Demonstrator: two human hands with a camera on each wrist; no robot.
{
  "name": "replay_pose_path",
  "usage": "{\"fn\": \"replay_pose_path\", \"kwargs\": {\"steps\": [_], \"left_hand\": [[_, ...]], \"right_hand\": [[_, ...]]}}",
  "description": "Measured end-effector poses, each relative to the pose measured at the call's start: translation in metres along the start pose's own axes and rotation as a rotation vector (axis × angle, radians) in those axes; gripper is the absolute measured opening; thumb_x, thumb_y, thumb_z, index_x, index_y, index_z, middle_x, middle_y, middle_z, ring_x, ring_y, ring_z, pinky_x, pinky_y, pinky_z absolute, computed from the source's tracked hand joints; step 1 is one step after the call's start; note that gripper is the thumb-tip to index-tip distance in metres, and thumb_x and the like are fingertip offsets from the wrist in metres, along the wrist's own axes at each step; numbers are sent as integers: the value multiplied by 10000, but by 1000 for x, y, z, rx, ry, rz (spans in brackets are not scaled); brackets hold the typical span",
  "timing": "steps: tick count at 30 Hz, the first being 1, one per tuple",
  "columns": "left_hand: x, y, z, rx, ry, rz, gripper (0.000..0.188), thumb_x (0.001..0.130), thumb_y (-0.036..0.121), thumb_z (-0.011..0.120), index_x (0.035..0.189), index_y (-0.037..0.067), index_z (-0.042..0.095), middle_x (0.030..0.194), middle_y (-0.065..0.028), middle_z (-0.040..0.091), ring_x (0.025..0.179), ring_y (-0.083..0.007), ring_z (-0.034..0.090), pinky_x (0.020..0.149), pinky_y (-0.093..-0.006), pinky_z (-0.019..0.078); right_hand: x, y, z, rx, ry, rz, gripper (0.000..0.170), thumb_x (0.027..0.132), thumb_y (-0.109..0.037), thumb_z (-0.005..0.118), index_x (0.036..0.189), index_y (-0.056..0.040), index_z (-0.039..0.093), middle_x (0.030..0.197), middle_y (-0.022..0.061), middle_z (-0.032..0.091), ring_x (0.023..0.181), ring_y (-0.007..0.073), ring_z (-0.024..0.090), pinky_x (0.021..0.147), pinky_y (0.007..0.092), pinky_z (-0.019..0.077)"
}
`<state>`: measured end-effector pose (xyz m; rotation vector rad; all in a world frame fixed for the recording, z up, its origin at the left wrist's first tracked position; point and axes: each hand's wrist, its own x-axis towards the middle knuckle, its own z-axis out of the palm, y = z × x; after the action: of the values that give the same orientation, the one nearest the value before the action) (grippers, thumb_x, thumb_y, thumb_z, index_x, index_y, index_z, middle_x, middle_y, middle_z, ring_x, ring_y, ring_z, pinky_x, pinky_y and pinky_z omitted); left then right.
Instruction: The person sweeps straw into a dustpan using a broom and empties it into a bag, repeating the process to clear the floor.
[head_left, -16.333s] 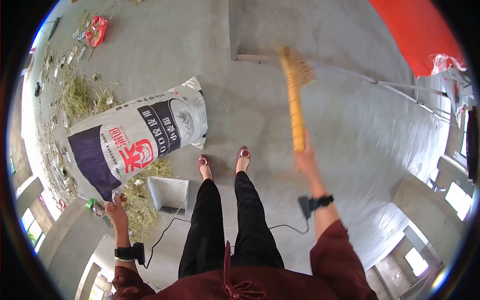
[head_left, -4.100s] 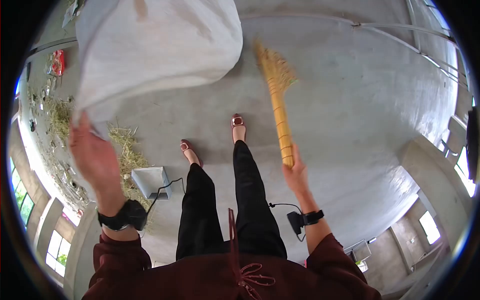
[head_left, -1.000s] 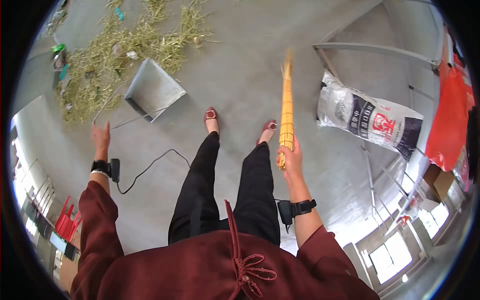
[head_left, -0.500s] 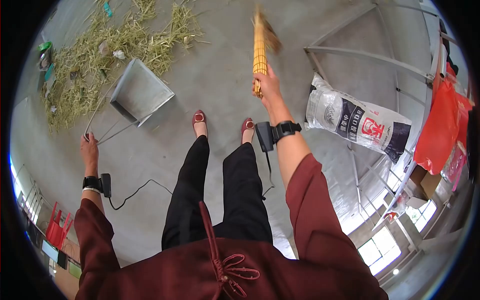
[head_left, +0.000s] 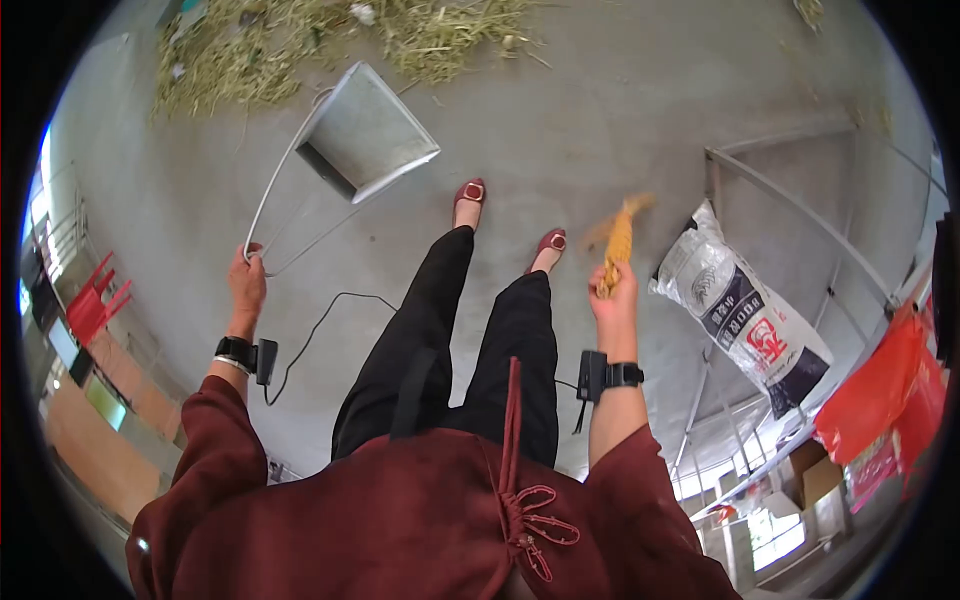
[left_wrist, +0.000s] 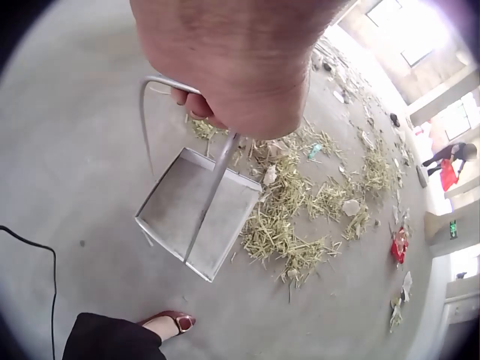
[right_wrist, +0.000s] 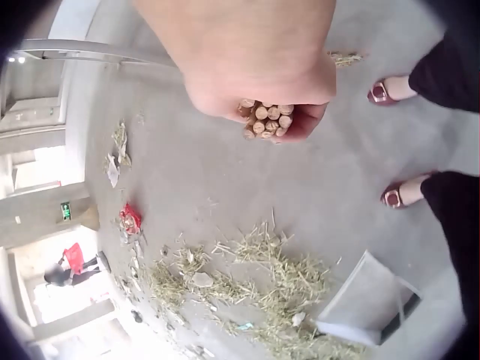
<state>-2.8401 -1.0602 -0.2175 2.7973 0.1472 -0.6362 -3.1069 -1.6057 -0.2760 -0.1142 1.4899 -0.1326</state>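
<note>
My left hand [head_left: 247, 285] grips the bent wire handle [head_left: 272, 190] of a metal dustpan [head_left: 375, 130]. In the left wrist view the dustpan [left_wrist: 169, 199] hangs below the hand beside scattered straw [left_wrist: 274, 232]. My right hand [head_left: 617, 295] holds a short straw broom [head_left: 621, 238] by its handle, the bristle end blurred and pointing away from me. The right wrist view shows the cut stalk ends of the broom [right_wrist: 268, 120] poking out of the fist; its bristles are hidden there.
A printed flour sack [head_left: 740, 310] lies at the right by a metal frame [head_left: 800, 200]. Beyond it hang red plastic bags [head_left: 880, 390]. Straw with litter [head_left: 250, 55] spreads at the far left. A red chair [head_left: 95, 300] stands left; a person [left_wrist: 450, 156] bends in the background.
Earlier my left hand held the sack, which now lies at the right. That hand has taken the dustpan's handle. The broom, in my right hand throughout, has swung back toward me.
</note>
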Motion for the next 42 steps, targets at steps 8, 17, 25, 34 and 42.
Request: {"fn": "replay_pose_path", "kwargs": {"steps": [8,17,25,34,42], "left_hand": [[-138,-55,17,-263,-82,-367,208,788,109,426,904,11,568,557,-34,486,513,-124,471,478,-281,378],[-309,-102,66,-356,13,-740,167,805,135,468,835,2,564,523,-8,464,466,-102,448,434,-281,352],[-444,-100,91,-485,168,-1119,142,825,170,523,798,31,524,551,0,432,430,-96,402,385,-262,325],[-541,-117,111,-667,275,-1386,147,841,148,514,816,11,560,524,6,407,395,-92,373,361,-263,291],[-593,-157,171,-593,250,-1325,180,843,167,505,824,-2,564,536,-12,436,409,-107,414,368,-278,309]], "right_hand": [[-29,9,119,-276,-425,-51,264,799,-97,508,1041,-51,415,770,109,501,539,156,474,418,249,394],[-108,68,39,-894,-557,300,748,767,-26,528,1407,-194,178,843,113,540,594,161,557,477,265,487],[-49,213,49,-1159,-636,752,552,799,-31,502,1311,-152,336,739,88,532,509,139,513,415,252,435],[1,144,104,-1257,-558,262,413,796,-79,494,1203,-110,435,695,94,530,463,129,492,364,226,395],[-98,160,93,-1448,-538,-31,641,777,-62,475,1375,-183,281,753,99,524,498,130,487,397,237,407]]}}
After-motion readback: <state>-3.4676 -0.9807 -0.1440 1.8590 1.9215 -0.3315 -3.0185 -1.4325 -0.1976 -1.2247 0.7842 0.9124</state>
